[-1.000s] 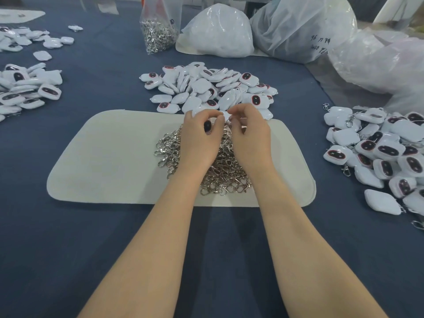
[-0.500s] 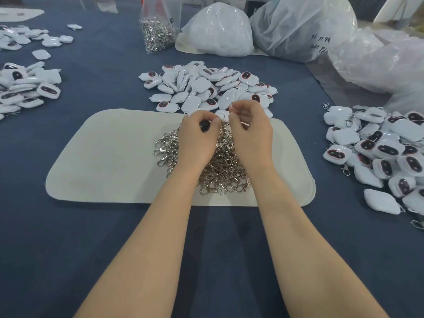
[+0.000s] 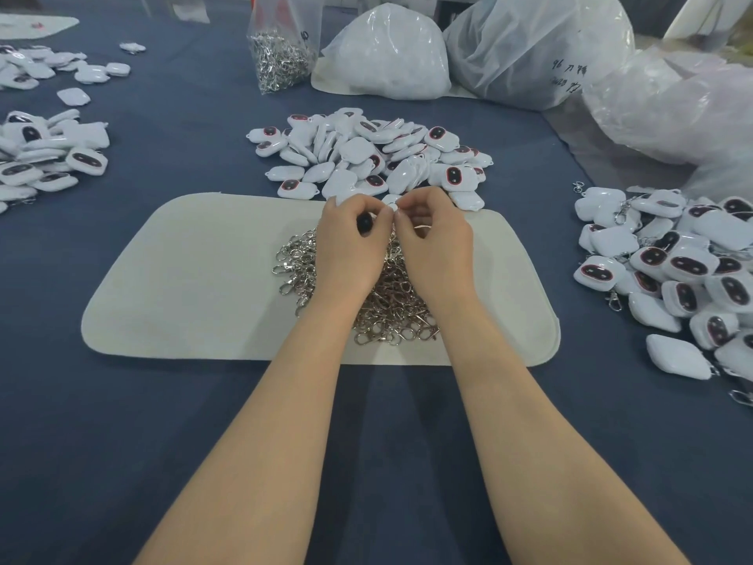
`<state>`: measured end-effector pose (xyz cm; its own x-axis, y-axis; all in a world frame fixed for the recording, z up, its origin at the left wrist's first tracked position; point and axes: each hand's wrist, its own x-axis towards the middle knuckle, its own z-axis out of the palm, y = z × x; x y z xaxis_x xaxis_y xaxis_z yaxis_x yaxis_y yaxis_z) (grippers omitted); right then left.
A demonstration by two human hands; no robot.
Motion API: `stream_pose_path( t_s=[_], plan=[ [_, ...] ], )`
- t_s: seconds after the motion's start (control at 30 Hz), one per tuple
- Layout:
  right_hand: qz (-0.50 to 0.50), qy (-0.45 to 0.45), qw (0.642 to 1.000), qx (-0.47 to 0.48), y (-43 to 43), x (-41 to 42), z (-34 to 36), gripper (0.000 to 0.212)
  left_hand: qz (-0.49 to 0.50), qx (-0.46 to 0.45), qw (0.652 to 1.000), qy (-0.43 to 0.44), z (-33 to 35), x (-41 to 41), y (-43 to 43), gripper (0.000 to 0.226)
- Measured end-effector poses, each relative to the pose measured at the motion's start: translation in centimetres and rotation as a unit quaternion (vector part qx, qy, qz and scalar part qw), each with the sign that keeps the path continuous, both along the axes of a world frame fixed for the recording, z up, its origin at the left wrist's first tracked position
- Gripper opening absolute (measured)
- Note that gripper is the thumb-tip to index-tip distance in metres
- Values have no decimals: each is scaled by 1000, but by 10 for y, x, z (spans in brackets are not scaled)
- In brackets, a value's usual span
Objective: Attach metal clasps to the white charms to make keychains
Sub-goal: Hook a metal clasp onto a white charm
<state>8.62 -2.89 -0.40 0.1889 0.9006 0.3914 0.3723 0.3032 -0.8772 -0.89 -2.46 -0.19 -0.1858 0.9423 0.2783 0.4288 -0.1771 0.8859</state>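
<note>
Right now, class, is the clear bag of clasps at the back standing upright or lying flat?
Upright: the clear bag stands on the blue table, clasps settled at its bottom, its top leaving the frame.

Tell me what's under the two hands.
Metal clasps heaped on the cream mat. The left hand, gripping a charm, and right hand cover its middle; what the right pinches is hidden.

- held charm (image 3: pixel 364 224) in left hand (image 3: pixel 346 250): white, black patch
- metal clasps (image 3: pixel 295 258) under left hand: shiny silver
- felt mat (image 3: pixel 195 279) under them: plain cream
- charm pile (image 3: pixel 366 157) beyond right hand (image 3: pixel 438 246): white, black ovals ringed red
- tablecloth (image 3: pixel 122 442): plain navy
</note>
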Motion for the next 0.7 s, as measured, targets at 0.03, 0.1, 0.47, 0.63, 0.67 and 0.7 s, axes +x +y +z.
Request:
stream_pose_path(
  t_s=[0.03,0.1,0.47,0.63,0.67,0.7],
  plan=[
    [-1,-1,1000,3,0,0,0,15,4,2,1000,8,0,0,-1,8],
    [-3,-2,1000,8,0,0,-1,15,9,12,999,32,0,1,-2,7],
    [5,-7,1000,-6,3,1,-5,17,13,50,992,115,-3,2,-2,13],
    [20,-33,999,-8,2,2,-7,16,10,42,989,143,-5,2,-3,15],
    [20,-32,999,-7,2,3,-7,17,4,41,988,146,-5,2,-3,15],
    [20,-29,999,-5,1,3,-7,17,-3,40,988,147,-5,3,-4,15]
  ],
)
